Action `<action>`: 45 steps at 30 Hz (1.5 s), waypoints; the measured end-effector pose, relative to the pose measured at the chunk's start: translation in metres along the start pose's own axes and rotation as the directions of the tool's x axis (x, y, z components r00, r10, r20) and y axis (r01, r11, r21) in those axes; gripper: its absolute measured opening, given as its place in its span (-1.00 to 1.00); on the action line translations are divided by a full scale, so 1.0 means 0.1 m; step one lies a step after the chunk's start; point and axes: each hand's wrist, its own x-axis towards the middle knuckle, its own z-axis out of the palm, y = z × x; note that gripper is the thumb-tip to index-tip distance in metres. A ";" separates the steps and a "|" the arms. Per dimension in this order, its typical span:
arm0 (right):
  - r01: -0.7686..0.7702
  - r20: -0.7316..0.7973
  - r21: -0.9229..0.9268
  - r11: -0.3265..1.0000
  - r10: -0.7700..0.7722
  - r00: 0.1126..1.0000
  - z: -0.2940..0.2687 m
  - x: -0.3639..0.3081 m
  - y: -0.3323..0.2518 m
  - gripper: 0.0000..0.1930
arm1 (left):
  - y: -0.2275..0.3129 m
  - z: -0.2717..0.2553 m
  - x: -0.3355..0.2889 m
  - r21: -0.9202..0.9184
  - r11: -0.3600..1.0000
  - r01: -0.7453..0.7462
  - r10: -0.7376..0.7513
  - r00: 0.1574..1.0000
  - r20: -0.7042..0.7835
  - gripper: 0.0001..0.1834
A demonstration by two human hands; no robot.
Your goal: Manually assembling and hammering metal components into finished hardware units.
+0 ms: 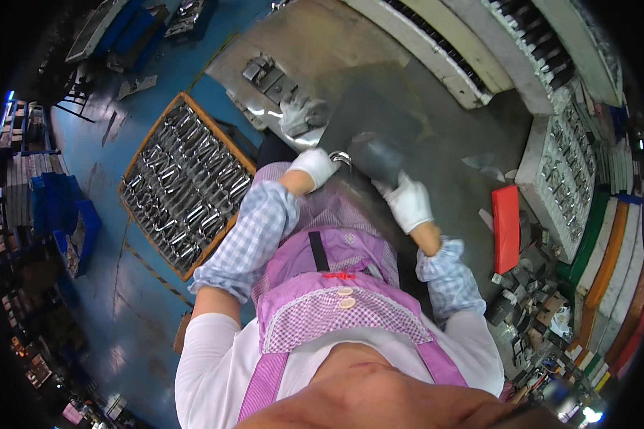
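My left hand [315, 167], in a white glove, is closed on a shiny curved metal piece [341, 158] at the near edge of the grey worktable [451, 143]. In a white glove as well, my right hand [410, 204] has its fingers closed on the near end of a dark grey rounded thing [378, 157]. That thing is blurred, so its kind is unclear. It lies just right of the metal piece; whether the two touch I cannot tell. Beyond my left hand, a crumpled whitish cloth [304, 114] rests beside small grey metal blocks [270, 80].
To my left stands an orange-rimmed tray [181, 274] full of shiny metal parts. A red box [506, 229] and a white tray [536, 182] with similar parts are at right. Long pale trays [436, 53] line the table's far side. Blue bins [79, 239] sit farther left.
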 end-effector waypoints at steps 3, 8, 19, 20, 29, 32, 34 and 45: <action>-0.220 -0.345 0.512 0.830 0.433 0.833 0.06 -0.31 0.58 -0.59 | -0.14 0.20 -0.12 0.422 0.839 -0.344 0.383 0.924 -0.007 -0.74; -0.577 -0.551 0.007 0.817 0.485 0.679 -0.08 -0.46 0.94 -0.75 | 0.10 0.17 -0.57 -0.618 0.784 0.057 -0.069 0.998 0.004 -0.66; -0.339 -0.012 0.212 0.917 0.349 0.937 0.61 0.27 -0.55 -0.51 | -0.09 0.82 -0.67 -0.701 0.535 -0.472 -0.042 0.813 -0.580 -0.65; -0.268 -0.045 0.503 0.822 0.335 0.941 0.61 0.17 -0.53 -0.50 | 0.15 0.65 -0.75 -0.435 0.652 -0.620 0.016 0.585 -0.811 -0.65; -0.192 0.067 0.892 0.409 0.301 0.951 0.12 -0.11 -1.12 -0.42 | 0.15 0.85 -0.84 -0.759 0.296 -0.580 -0.183 0.745 -0.641 -0.69; -0.193 0.110 0.926 0.326 0.256 0.960 0.08 -0.10 -1.14 -0.40 | 0.15 0.85 -0.87 -0.427 0.621 -0.657 -0.046 0.513 -0.857 -0.70; -0.200 0.149 0.951 0.235 0.219 0.964 0.04 -0.11 -1.19 -0.39 | 0.16 0.78 -0.99 -0.798 0.181 -0.575 -0.214 0.769 -0.603 -0.74; -0.031 -0.466 0.124 0.992 0.085 0.881 0.45 0.54 -0.36 -0.59 | -1.09 0.81 -1.30 -0.952 -0.147 -0.269 -0.348 0.915 -0.205 -0.51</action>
